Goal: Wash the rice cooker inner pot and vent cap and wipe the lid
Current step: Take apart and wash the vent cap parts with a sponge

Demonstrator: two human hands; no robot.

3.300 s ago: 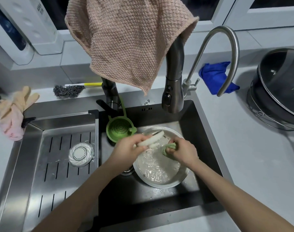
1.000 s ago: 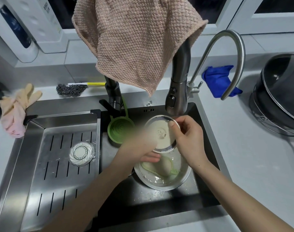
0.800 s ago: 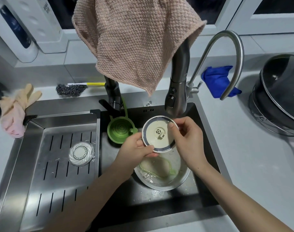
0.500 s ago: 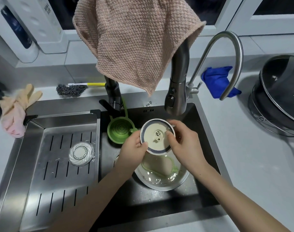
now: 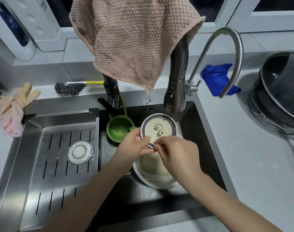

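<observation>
Under the spray head (image 5: pixel 175 99), the left hand (image 5: pixel 134 145) gripped the vent cap (image 5: pixel 159 127) by its rim. The right hand (image 5: pixel 178 155) pinched its near edge.

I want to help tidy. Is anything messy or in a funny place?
Mostly tidy. The pink towel is draped over the tap, dangling above the sink. Little white bits lie scattered on the drain tray. The left hand and right hand both hold the round cap; nothing looks broken.
</observation>
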